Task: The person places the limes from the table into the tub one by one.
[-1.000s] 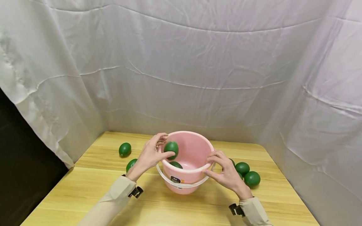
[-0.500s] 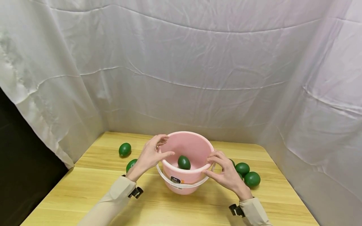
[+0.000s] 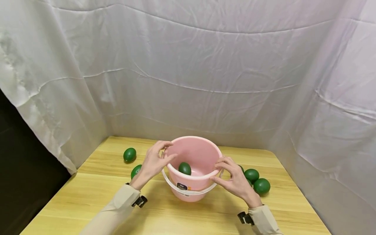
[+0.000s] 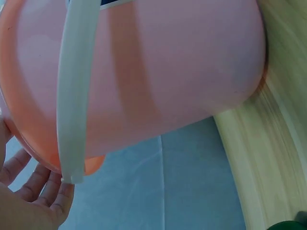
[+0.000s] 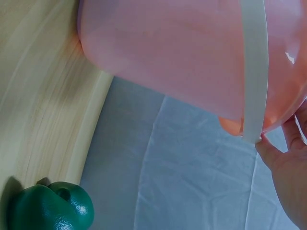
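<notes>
A pink plastic bucket (image 3: 192, 182) with a white handle (image 3: 188, 192) stands on the table, its handle hanging at the front. One dark green, smooth, egg-shaped fruit (image 3: 184, 168) shows inside; the near wall hides part of the floor. At the bucket's left rim is my left hand (image 3: 154, 161), thumb pointing in over the opening and nothing between thumb and fingers. In the left wrist view its fingers (image 4: 41, 184) lie beside the rim near the handle's end. My right hand (image 3: 233, 176) grips the right rim between thumb and fingers.
Two green fruits lie left of the bucket, one farther back (image 3: 130, 155) and one nearer (image 3: 135, 171), partly behind the left wrist. Several more green fruits (image 3: 261, 186) cluster at the right, partly hidden by the right hand. Pale curtains (image 3: 188, 107) hang around the wooden table (image 3: 188, 218).
My left hand has let go of a green fruit, which dropped into the bucket and rolled left. That hand has drawn back slightly to the left. My right hand stays on the rim.
</notes>
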{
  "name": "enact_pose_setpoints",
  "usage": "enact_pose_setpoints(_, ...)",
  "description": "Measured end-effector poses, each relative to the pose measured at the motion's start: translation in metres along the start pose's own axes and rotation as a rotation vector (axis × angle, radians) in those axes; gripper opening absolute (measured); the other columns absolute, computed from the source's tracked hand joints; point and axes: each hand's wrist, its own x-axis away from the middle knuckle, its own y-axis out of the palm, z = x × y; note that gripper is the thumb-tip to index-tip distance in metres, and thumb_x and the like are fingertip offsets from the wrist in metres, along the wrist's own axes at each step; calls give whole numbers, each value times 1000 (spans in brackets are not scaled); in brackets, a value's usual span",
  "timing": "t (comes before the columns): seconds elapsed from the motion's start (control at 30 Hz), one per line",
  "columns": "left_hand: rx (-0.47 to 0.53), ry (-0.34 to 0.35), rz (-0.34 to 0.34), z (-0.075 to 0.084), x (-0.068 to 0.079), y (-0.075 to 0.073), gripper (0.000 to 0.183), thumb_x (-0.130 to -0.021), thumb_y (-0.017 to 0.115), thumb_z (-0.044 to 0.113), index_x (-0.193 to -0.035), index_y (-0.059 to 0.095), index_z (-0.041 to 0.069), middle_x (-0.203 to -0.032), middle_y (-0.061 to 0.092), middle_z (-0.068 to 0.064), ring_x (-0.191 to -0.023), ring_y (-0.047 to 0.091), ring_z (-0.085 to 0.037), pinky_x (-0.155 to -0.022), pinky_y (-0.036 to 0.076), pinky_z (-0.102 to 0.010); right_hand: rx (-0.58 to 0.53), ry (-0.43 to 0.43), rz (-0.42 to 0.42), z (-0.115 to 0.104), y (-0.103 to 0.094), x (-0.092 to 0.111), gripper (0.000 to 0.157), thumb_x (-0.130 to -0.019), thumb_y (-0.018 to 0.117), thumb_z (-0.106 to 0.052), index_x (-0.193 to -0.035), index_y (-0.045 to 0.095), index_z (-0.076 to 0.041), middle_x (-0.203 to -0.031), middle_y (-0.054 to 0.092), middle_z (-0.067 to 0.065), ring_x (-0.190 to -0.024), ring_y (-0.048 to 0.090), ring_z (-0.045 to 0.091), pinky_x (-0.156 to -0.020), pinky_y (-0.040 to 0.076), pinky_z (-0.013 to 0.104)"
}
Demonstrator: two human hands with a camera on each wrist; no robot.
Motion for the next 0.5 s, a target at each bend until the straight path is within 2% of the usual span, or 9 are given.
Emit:
enact_pose_setpoints(0.17,-5,-21,17,-5,4,-5,36,-83,80,19,-114,68,5,-111,68,-8,-102,64,-24,-87,55,-45,3,-8,3,1,0,0,36,-72,88,-14,-102,70,-20,-112,63,-1,-107,55,16,-97,44,20)
enact_pose_setpoints(0.33,24,-27,21,-8,7,-11,32,-86,77,19,-113,68,4,-111,68,-9,-104,63,-25,-86,56,-44,5,-10,5,3,0,1,36,-72,87,-15,-103,69,-23,-112,62,-3,-106,54,12,-93,45,19)
enact_pose_setpoints(0.5,32,-66,30,-11,13,-17,30,-87,75,19,-114,68,6,-111,68,-11,-103,63,-23,-86,56,-43,-4,9,-3,3,1,1,36,-72,87,-17,-103,69,-24,-112,62,-4,-108,54,12,-95,44,19)
